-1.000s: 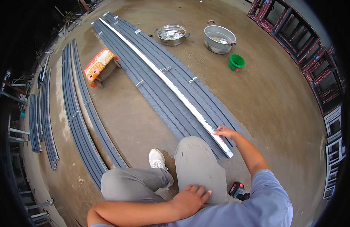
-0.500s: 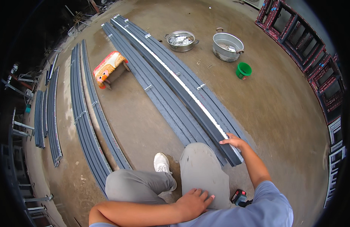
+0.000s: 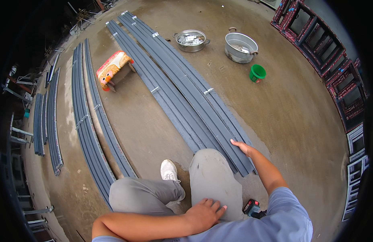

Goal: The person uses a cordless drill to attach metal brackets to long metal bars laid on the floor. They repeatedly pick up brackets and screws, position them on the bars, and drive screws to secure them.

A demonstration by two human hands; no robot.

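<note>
My right hand (image 3: 245, 149) is at the near end of a long dark grey profile (image 3: 202, 111), gripping its right edge; the thumb is on top and the other fingers are mostly hidden. This profile lies in a bundle of similar ones that runs from my right knee to the far left. Small light clips (image 3: 208, 91) sit across the bundle. My left hand (image 3: 205, 214) rests flat on my right thigh, fingers somewhat apart, holding nothing. Beside that thigh, partly covered by my sleeve, is a cordless power tool (image 3: 251, 207) with a red and black battery.
Left of the bundle stands a small stool (image 3: 115, 67) with a colourful cover. More grey profiles (image 3: 82, 109) lie farther left. Two metal pots (image 3: 239, 56) with small parts and a green bucket (image 3: 257, 72) stand beyond the bundle. Red-wrapped frames (image 3: 315, 36) lean along the right.
The profile at my right hand has turned over, so its white strip no longer shows. My right hand's grip has shifted slightly up its edge. My left hand stays on my thigh.
</note>
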